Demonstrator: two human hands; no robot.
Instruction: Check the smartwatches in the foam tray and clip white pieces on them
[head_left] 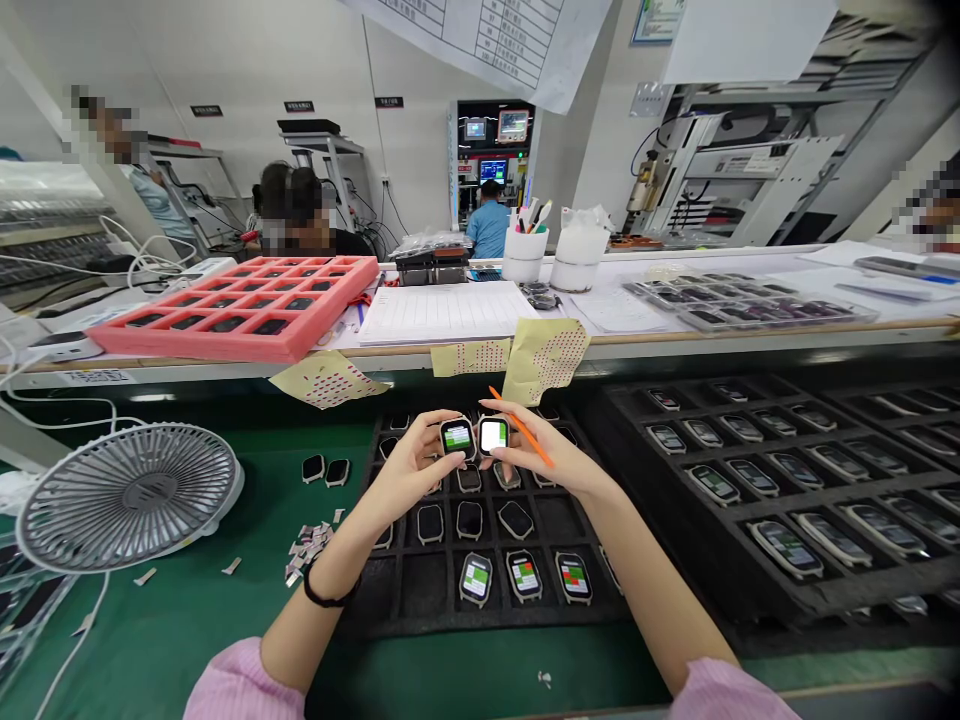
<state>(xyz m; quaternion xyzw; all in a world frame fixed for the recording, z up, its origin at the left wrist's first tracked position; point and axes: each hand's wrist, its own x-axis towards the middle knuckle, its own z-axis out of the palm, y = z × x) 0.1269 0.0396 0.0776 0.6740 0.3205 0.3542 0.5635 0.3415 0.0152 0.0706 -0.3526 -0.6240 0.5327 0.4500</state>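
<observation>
My left hand (420, 462) holds a watch body (457, 439) with a lit green and white screen, its thumb on the lower edge. Beside it, my right hand (544, 450) grips a second watch body (493, 437) with a mostly white screen, and an orange stick (523, 428) lies slantwise across its fingers. Both watches are held upright over a black foam tray (424, 585) of watch bodies. Three watches in its front row have lit screens, such as the one with red and green squares (574, 577); those behind are dark.
A grey fan (131, 497) stands at the left, near two dark watch bodies (337, 472) and small scattered strips (309, 545). More black trays (720, 520) of watches fill the right. A pink foam tray (292, 345) and papers (450, 312) lie on the shelf. People sit beyond.
</observation>
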